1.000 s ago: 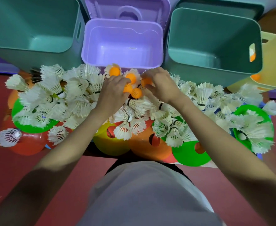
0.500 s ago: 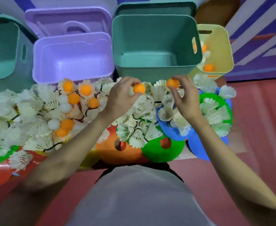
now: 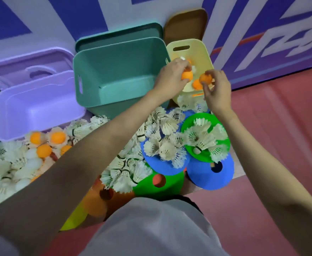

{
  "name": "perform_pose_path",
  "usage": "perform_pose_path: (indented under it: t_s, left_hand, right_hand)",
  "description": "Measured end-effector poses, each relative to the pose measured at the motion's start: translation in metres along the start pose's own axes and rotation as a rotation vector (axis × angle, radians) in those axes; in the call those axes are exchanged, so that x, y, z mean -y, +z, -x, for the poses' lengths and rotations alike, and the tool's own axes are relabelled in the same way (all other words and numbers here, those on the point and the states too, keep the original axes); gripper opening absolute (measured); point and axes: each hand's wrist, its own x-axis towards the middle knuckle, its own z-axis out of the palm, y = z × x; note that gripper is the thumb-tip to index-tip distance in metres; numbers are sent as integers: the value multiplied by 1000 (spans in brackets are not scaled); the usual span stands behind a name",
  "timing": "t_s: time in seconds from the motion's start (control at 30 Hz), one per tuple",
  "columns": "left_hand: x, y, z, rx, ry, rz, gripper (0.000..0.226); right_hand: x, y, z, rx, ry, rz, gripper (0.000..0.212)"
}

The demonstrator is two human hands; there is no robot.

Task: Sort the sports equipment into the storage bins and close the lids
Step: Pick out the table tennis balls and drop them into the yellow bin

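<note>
My left hand point(image 3: 171, 75) grips an orange ball point(image 3: 187, 75) over the yellow bin point(image 3: 199, 50) at the far right. My right hand point(image 3: 216, 89) pinches another orange ball point(image 3: 205, 78) above the same bin. Inside the bin lies at least one orange ball point(image 3: 196, 85). More orange balls point(image 3: 47, 143) and white balls sit among white shuttlecocks point(image 3: 162, 145) spread across the table. Flat coloured cones, green point(image 3: 203, 156), blue point(image 3: 219, 180) and orange, lie under the shuttlecocks.
A teal bin point(image 3: 120, 78) stands open left of the yellow one, its lid behind it. A purple bin point(image 3: 37, 106) with its lid point(image 3: 27, 69) behind stands further left. A brown lid point(image 3: 186, 24) leans on the wall. Red floor lies to the right.
Both hands lifted an orange ball each from the pile and carried them right and away, to above the yellow bin. My view swung right with them.
</note>
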Motion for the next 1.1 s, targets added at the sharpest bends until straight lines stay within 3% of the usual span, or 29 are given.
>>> perform_pose_path:
  t_s: [0.2, 0.37, 0.67, 0.77, 1.1]
  left_hand:
    - [5, 15, -35, 26, -3, -47, 31]
    - [31, -3, -10, -137, -20, 59, 23]
    - [84, -56, 139, -231, -164, 92, 21]
    - [101, -74, 197, -207, -276, 47, 24]
    - [182, -120, 348, -346, -627, -70, 24]
  right_hand:
    - [-7, 4, -29, 112, 12, 64, 31]
    - [-4, 16, -7, 166, 1, 60, 32]
    - [79, 53, 74, 332, -238, -10, 31]
    - [113, 71, 93, 402, -324, -29, 31]
    - [228, 145, 145, 722, -518, -15, 37]
